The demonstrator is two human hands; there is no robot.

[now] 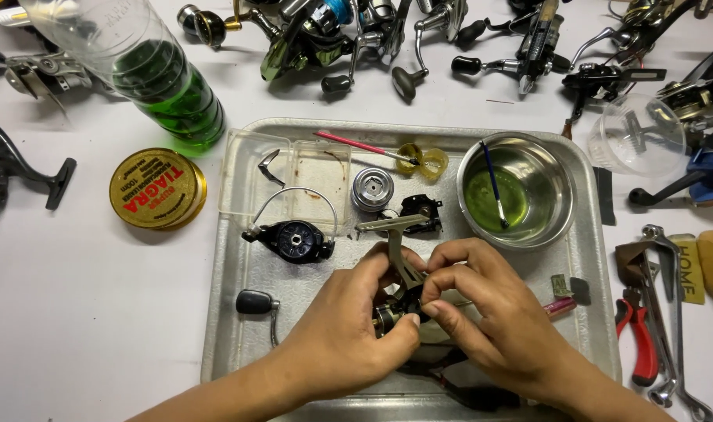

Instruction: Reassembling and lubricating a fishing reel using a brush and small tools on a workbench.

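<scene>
White tabletop [83,312], bearing all items. Metal tray [599,312], rectangular, centre of table, holding the work. Row of assembled fishing reels [356,31] along the far edge of the table, beyond the tray. Clear plastic bottle [157,74] of green liquid, tilted, far left of the tray. Steel bowl [552,180] in the tray's far right corner, holding green liquid and a thin blue-handled brush [493,184]. Round gold tin [155,188], flat on the table, just left of the tray. Left hand [349,328] and right hand [489,312], close together over the tray's near middle, both pinching a stripped reel body [399,301], its stem pointing away. Black rotor with wire bail [294,238], in the tray just left of the hands. Red-handled pliers [642,344] and wrenches [673,312], right of the tray. Silver spool [372,188], mid-tray. Black knobbed handle [255,303], tray's near left.
</scene>
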